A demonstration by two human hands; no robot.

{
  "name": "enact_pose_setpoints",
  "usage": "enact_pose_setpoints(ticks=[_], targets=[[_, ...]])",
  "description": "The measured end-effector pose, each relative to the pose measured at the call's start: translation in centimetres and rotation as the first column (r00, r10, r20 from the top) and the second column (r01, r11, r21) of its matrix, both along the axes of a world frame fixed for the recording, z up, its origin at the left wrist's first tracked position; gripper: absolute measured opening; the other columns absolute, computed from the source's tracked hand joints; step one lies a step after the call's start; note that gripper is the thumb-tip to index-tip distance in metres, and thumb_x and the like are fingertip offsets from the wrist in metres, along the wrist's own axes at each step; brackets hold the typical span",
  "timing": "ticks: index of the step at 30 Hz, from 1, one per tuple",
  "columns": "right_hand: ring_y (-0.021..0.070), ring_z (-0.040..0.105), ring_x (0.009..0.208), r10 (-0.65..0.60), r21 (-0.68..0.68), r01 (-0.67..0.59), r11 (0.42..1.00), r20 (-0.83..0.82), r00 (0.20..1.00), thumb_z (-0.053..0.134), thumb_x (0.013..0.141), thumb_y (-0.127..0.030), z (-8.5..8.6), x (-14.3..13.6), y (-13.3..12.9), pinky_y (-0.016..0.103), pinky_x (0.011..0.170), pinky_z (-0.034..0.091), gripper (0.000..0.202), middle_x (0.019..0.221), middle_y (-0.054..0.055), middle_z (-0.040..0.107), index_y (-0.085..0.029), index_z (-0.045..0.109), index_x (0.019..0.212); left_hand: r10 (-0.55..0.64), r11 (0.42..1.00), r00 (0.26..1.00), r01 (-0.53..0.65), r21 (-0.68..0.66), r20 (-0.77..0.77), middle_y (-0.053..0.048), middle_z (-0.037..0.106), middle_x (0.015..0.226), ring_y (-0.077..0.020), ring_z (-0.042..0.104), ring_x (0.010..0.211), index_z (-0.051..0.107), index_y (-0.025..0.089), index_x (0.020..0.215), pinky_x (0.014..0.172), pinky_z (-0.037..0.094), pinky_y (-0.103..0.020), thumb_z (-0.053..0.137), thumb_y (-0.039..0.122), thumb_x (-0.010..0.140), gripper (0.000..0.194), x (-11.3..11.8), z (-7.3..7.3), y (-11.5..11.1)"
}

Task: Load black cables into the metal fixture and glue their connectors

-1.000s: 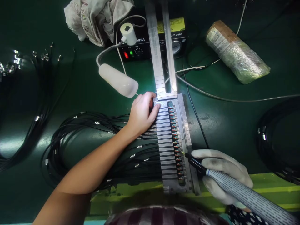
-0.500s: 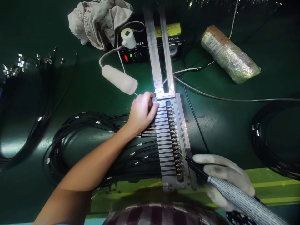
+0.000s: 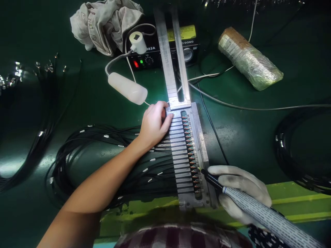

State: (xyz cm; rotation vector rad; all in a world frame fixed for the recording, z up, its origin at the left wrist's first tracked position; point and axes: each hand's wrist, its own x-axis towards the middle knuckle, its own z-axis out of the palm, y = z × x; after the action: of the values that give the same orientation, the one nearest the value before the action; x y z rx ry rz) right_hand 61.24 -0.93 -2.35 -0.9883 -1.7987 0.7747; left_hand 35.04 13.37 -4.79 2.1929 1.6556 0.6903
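My bare left hand grips the far left corner of a slotted metal jig, thumb on top and the other fingers partly hidden. Black cables run from the left into the jig's slots. Their ends form a column of small connectors with coloured wires. In a white glove, my right hand is closed round a pen-shaped tool with a black front, a blue ring and a grey-white patterned barrel. The tool's thin tip is at the connectors in the lower part of the column, and contact is hard to make out.
A slotted metal bar extends from the jig's far end over a black control box with lit switches. A white lamp, a cloth bundle and a wrapped package lie around. More cable coils sit at right.
My view has shifted slightly, so most things appear a little further left. My right hand and the tool have moved slightly left and up; my left hand keeps its hold on the jig.
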Motion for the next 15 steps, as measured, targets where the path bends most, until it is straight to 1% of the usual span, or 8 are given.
enact_pose_setpoints(ticks=[5, 12, 15], targets=[[0.0252, 0.07, 0.094, 0.022, -0.01, -0.022, 1.0, 0.003, 1.0, 0.062, 0.077, -0.01, -0.14, 0.19, -0.05, 0.036, 0.068, 0.066, 0.033, 0.113, 0.01, 0.069, -0.017, 0.063, 0.109, -0.002, 1.0, 1.0, 0.002, -0.002, -0.009, -0.001, 0.053, 0.075, -0.0186, 0.048, 0.072, 0.053, 0.019, 0.102, 0.067, 0.038, -0.032, 0.055, 0.029, 0.089, 0.017, -0.01, 0.13, -0.02], [0.0247, 0.07, 0.094, 0.036, -0.002, -0.036, 0.999, -0.011, 0.999, 0.063, 0.077, -0.008, -0.52, 0.43, -0.2, 0.035, 0.067, 0.066, 0.033, 0.112, 0.01, 0.069, -0.018, 0.064, 0.109, 0.007, 1.0, 1.0, -0.007, -0.006, -0.02, -0.001, 0.053, 0.075, -0.0188, 0.049, 0.072, 0.052, 0.02, 0.102, 0.067, 0.039, -0.032, 0.056, 0.029, 0.088, 0.017, 0.06, 0.23, 0.0], [0.0253, 0.07, 0.095, 0.051, 0.018, -0.051, 0.999, -0.028, 0.998, 0.065, 0.078, -0.01, -0.63, 0.5, -0.26, 0.035, 0.067, 0.067, 0.034, 0.111, 0.01, 0.07, -0.016, 0.063, 0.111, 0.002, 1.0, 1.0, -0.003, -0.006, -0.011, -0.001, 0.053, 0.075, -0.0189, 0.049, 0.072, 0.053, 0.02, 0.102, 0.067, 0.038, -0.032, 0.056, 0.028, 0.088, 0.016, 0.05, 0.23, -0.02]])
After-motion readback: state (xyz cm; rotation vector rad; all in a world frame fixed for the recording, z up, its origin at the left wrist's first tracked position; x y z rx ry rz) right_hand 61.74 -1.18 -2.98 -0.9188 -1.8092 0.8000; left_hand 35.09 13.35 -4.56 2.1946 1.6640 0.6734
